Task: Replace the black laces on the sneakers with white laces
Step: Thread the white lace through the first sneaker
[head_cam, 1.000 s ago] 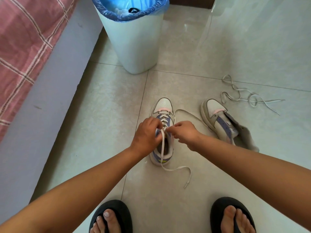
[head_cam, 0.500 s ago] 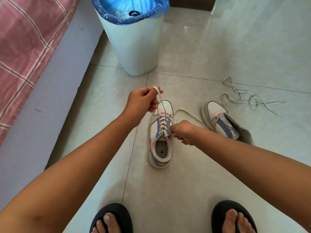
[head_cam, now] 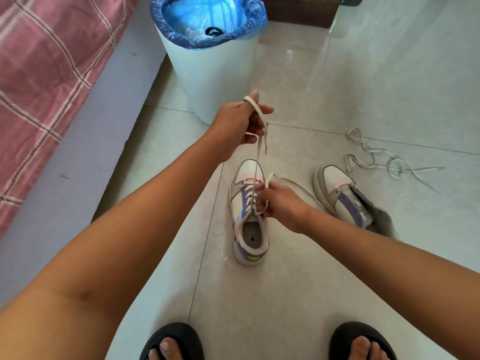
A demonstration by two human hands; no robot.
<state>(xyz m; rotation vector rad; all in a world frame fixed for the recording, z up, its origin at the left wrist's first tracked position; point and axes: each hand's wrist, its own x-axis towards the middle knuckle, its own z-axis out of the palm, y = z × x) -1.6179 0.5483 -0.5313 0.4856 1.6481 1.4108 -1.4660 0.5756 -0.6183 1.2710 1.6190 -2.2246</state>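
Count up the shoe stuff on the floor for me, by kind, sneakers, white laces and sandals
Sneakers: 2, one laced, one unlaced
White laces: 2, one being threaded, one loose
Black sandals: 2
Total: 6

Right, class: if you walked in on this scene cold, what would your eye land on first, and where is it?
The left hand mid-frame, pulling a white lace up taut from the sneaker on the floor, while the right hand pinches the lacing. Right of it lie an unlaced sneaker and a loose lace.
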